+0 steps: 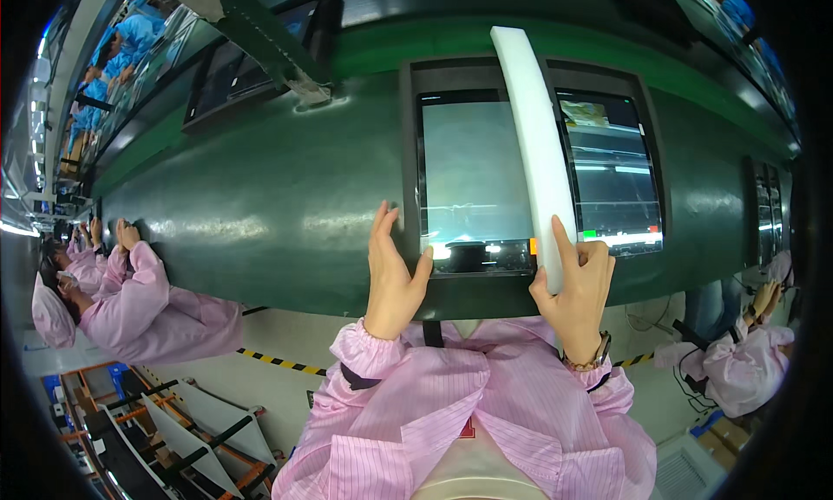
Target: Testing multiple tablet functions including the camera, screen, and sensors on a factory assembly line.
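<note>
A long white foam-like strip [528, 109] lies lengthwise over the divider of a black two-compartment tray [408, 109]. My right hand [577, 287] pinches its near end, the thumb on the left side and the index finger stretched along it. A flat glass display panel [473, 170] fills the left compartment, with an orange tab near its lower right corner. Another dark glossy panel [607, 174] lies in the right compartment, bearing small green and red tabs. My left hand [395, 274] is open beside the left panel's near left corner, its thumb at the tray edge.
The tray rests on a long green work surface [260, 205]. A green metal post [260, 31] rises at the far left, near another dark tray [217, 92]. A person in pink [147, 309] works to the left, another [746, 361] to the right. More panels [765, 209] stand at the right end.
</note>
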Demonstrator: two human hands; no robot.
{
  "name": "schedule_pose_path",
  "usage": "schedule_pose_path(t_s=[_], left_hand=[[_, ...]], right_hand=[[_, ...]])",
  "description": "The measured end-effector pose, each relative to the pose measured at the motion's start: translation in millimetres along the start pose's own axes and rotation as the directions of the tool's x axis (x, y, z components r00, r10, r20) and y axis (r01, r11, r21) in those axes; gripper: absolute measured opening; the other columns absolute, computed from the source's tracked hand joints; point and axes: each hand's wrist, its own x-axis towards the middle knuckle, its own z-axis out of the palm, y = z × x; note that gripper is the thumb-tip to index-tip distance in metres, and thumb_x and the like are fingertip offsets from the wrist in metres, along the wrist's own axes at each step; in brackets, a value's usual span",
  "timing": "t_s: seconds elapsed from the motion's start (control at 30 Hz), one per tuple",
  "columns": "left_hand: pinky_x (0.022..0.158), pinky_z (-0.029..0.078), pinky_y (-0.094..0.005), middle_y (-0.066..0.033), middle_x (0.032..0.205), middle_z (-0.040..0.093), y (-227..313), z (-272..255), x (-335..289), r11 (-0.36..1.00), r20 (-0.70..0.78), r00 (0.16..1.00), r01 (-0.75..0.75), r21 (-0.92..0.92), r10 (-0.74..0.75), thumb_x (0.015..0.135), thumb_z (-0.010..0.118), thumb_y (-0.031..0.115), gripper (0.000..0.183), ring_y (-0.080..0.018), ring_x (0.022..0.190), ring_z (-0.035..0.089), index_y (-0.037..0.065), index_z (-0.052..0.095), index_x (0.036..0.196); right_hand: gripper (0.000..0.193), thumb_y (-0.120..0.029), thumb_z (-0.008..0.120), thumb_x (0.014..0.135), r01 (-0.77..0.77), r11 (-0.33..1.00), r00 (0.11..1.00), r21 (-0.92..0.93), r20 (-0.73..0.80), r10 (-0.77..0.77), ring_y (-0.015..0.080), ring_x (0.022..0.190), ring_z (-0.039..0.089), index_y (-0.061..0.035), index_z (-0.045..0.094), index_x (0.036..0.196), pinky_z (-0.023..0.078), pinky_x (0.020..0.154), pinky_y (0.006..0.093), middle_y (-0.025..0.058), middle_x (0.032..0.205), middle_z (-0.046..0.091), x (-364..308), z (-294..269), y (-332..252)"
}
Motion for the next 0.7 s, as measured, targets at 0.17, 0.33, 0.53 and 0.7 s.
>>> schedule_pose_path(t_s=[0.17,0.33,0.53,0.7], left_hand=[[0.107,0.024,-0.0423,-0.0209,0.145,0.021,18,0,6,0.998,-0.047,0.998,-0.047,0.031,0.049,0.084,0.059,0.007,0.060,-0.0361,0.133,0.025,0.000,0.026,0.134],[0.108,0.018,-0.0463,-0.0198,0.142,0.031,65,16,4,0.951,0.109,0.953,-0.292,0.100,0.282,0.080,0.061,0.008,0.058,-0.0376,0.132,0.027,-0.001,0.032,0.130],[0.107,0.016,-0.0562,-0.0096,0.138,0.041,114,61,0,0.824,0.426,0.755,-0.566,0.038,0.499,0.081,0.062,0.016,0.042,-0.0263,0.132,0.033,0.000,0.050,0.117],[0.106,0.018,-0.0566,-0.0093,0.133,0.045,124,87,4,0.739,0.450,0.697,-0.664,0.110,0.559,0.081,0.061,0.017,0.038,-0.0241,0.130,0.036,0.001,0.053,0.115]], right_hand=[[0.065,-0.017,0.064,0.063,-0.046,0.999,0.998,-0.011,-0.050,0.045,0.0248,0.079,0.043,-0.0140,0.054,0.127,0.035,0.073,0.0363,0.0114,0.087,0.045,-1,-4,17],[0.060,-0.011,0.062,0.067,-0.185,0.971,0.972,-0.150,-0.174,0.159,0.0237,0.081,0.045,-0.0162,0.054,0.126,0.036,0.076,0.0353,0.0097,0.095,0.048,7,-18,76],[0.055,-0.012,0.060,0.071,-0.277,0.912,0.948,-0.303,-0.240,0.208,0.0229,0.090,0.048,-0.0173,0.056,0.126,0.036,0.084,0.0373,0.0080,0.100,0.050,2,-37,131],[0.053,-0.013,0.060,0.072,-0.298,0.911,0.944,-0.286,-0.230,0.237,0.0224,0.091,0.047,-0.0182,0.056,0.125,0.035,0.087,0.0369,0.0076,0.103,0.050,-2,-40,142]])
